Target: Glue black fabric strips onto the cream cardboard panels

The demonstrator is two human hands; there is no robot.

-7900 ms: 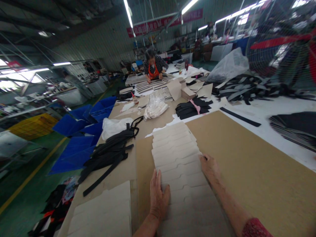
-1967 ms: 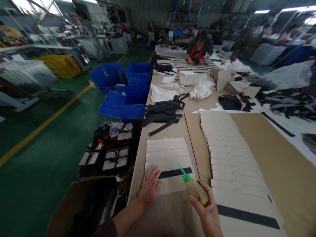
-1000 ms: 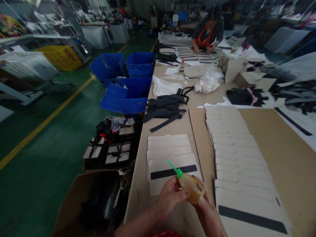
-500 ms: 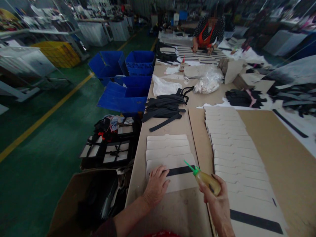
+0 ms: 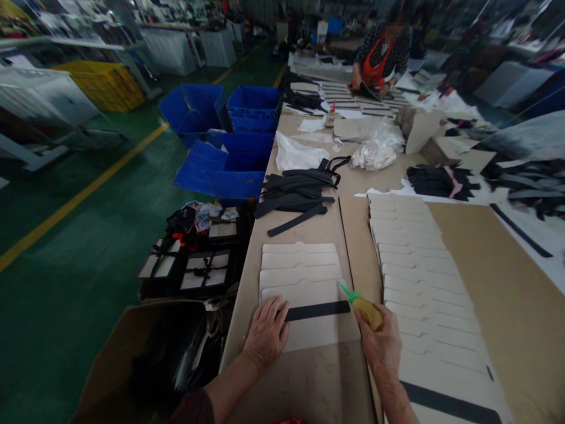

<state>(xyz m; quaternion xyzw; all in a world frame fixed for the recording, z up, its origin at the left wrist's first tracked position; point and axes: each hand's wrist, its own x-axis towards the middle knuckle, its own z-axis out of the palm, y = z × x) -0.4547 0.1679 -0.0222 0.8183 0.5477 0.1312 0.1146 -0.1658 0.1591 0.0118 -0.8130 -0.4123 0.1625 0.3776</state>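
Yellow crate: on the green floor at far left sits a yellow crate [image 5: 103, 85].
Carton: near you on the left, a brown carton [image 5: 103, 356] stands beside the table, dark material inside it.
Bundles: just beyond the carton, pale bundles [image 5: 205, 272] tied with black bands.
Blue bins: farther off, blue bins [image 5: 220, 171] stand along the table's left side.
Left hand: your left hand [image 5: 267, 330] lies palm down, fingers extended and close together, over the left end of a black strip [image 5: 318, 311].
Near boards: that strip lies across the front one of the overlapping beige boards [image 5: 300, 256] in front of you.
Dark straps: beyond those boards, a heap of dark straps [image 5: 295, 193].
Bottle: you have a bottle [image 5: 369, 313] of amber liquid by the boards' right edge, its green nozzle [image 5: 348, 292] tipped up to the left.
Right hand: your right hand [image 5: 383, 338] is wrapped around the bottle.
Co-worker: at the far end, a person in an orange apron [image 5: 375, 62] bends over striped pieces.
Right row: on the right, a long overlapping row of beige boards [image 5: 426, 277], another black strip [image 5: 450, 401] across its near end.
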